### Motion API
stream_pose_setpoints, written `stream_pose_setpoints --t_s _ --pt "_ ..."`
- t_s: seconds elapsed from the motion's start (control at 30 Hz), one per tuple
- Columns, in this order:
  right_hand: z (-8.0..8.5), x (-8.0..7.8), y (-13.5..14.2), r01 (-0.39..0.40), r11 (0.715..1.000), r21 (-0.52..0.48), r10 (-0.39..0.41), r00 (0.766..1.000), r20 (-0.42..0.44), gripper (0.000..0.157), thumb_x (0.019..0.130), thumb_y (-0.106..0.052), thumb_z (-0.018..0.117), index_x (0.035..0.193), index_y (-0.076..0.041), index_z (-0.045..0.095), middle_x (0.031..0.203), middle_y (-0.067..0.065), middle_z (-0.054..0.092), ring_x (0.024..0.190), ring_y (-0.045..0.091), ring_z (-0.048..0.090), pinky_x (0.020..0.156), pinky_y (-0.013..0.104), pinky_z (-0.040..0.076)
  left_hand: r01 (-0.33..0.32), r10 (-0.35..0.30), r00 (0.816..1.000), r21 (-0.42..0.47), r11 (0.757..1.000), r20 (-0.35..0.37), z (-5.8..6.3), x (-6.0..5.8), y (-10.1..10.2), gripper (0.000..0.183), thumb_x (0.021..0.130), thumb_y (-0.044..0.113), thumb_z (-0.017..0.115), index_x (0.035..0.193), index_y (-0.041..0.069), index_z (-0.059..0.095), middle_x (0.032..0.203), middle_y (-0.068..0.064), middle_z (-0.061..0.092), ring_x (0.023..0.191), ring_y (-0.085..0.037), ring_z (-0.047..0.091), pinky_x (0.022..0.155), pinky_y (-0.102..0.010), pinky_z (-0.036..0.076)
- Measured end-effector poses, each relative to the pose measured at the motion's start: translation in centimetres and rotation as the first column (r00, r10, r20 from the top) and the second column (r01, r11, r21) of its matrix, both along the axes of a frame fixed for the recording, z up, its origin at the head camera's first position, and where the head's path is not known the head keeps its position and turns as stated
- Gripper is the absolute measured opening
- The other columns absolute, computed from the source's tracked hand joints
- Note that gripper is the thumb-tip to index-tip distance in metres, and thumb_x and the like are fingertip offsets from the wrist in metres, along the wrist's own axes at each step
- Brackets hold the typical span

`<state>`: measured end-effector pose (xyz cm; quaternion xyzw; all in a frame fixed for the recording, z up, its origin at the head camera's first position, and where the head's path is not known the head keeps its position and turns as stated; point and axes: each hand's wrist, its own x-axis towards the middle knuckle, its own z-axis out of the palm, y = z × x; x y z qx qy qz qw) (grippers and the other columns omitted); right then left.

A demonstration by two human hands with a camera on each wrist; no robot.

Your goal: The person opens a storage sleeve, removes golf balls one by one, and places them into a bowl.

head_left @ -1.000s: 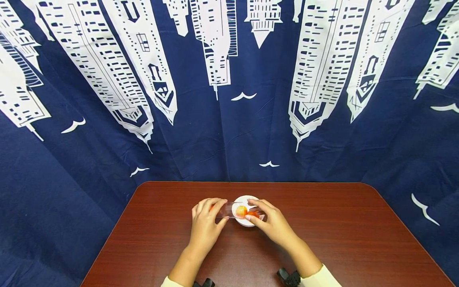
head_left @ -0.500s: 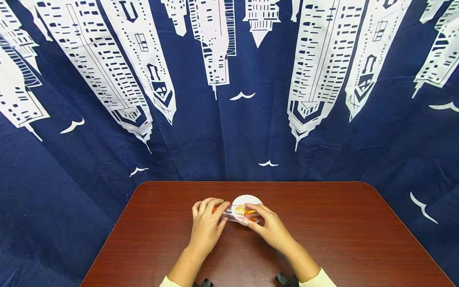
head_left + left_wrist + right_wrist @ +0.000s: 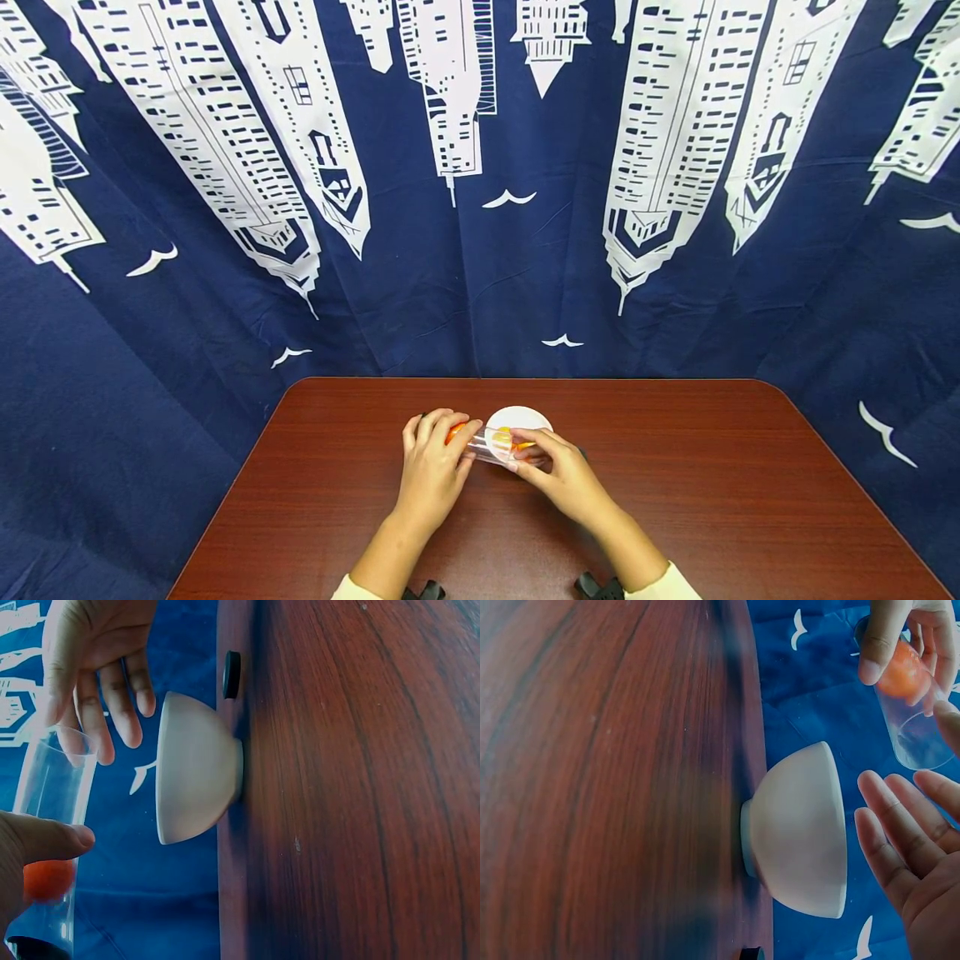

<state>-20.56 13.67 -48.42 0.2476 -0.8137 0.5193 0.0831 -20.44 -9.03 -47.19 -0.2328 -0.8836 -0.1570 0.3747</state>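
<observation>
My left hand (image 3: 433, 467) grips a clear tube (image 3: 56, 780) by its dark-capped end (image 3: 37, 949). Inside, near the left fingers, sits an orange ball (image 3: 904, 671). The tube lies slanted above a white bowl (image 3: 517, 417), its other end uncapped. At that rim, my right hand (image 3: 558, 462) pinches the tube between thumb and index finger, the other fingers extended over the bowl. Yellow-orange patches (image 3: 504, 435) show through the tube over the bowl in the head view. Both wrist views show the bowl's outside wall, its inside hidden.
A black round lid (image 3: 232, 675) lies on the brown wooden table (image 3: 337, 467) beside the bowl, mostly hidden by the right hand in the head view. A blue cloth (image 3: 465, 292) with white buildings hangs behind the table's far edge.
The tube's right end has dipped lower over the bowl. A round orange thing seen over the bowl earlier now shows only as yellow-orange patches. More of the ball shows by the left fingers.
</observation>
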Motion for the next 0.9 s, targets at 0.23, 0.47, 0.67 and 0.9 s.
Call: stream_pose_setpoints --t_s 0.23,0.47,0.67,0.9 --pt "-0.22 0.05 -0.04 0.032 0.999 0.001 -0.032 0.999 -0.028 0.044 0.090 -0.024 0.077 0.131 -0.013 0.065 0.119 0.004 0.070 0.096 0.017 0.074 0.080 0.028 0.061 0.011 -0.012 1.000 0.024 1.000 0.003 -0.27 -0.04 0.02 0.057 0.068 0.011 0.092 0.119 0.024 0.071 0.118 0.002 0.066 0.120 -0.024 0.056 0.105 -0.055 0.035" --pt "-0.11 0.14 -0.15 0.049 0.999 -0.014 -0.049 0.998 -0.043 0.042 0.088 -0.025 0.079 0.128 -0.016 0.068 0.108 0.000 0.072 0.089 0.008 0.073 0.076 0.022 0.059 0.021 -0.020 1.000 0.047 0.999 -0.005 -0.37 -0.05 0.06 0.056 0.067 0.013 0.093 0.117 0.023 0.071 0.118 0.002 0.066 0.118 -0.024 0.056 0.104 -0.056 0.035" --pt "0.00 0.22 -0.22 0.040 0.998 -0.041 -0.041 0.999 -0.029 0.042 0.087 -0.023 0.079 0.127 -0.015 0.068 0.108 0.001 0.071 0.090 0.010 0.074 0.076 0.021 0.059 0.018 -0.017 1.000 0.055 0.998 -0.006 -0.45 -0.11 0.19 0.055 0.067 0.013 0.093 0.117 0.022 0.071 0.117 0.002 0.066 0.118 -0.025 0.057 0.102 -0.056 0.036" --pt "0.30 0.30 -0.44 0.051 0.998 -0.047 -0.053 0.997 -0.052 0.043 0.086 -0.019 0.080 0.126 -0.014 0.068 0.108 0.003 0.071 0.092 0.011 0.074 0.077 0.023 0.060 -0.003 0.002 1.000 0.068 0.998 0.022 -0.58 -0.03 0.35 0.056 0.067 0.015 0.093 0.118 0.022 0.070 0.118 0.002 0.065 0.117 -0.024 0.057 0.102 -0.053 0.036"
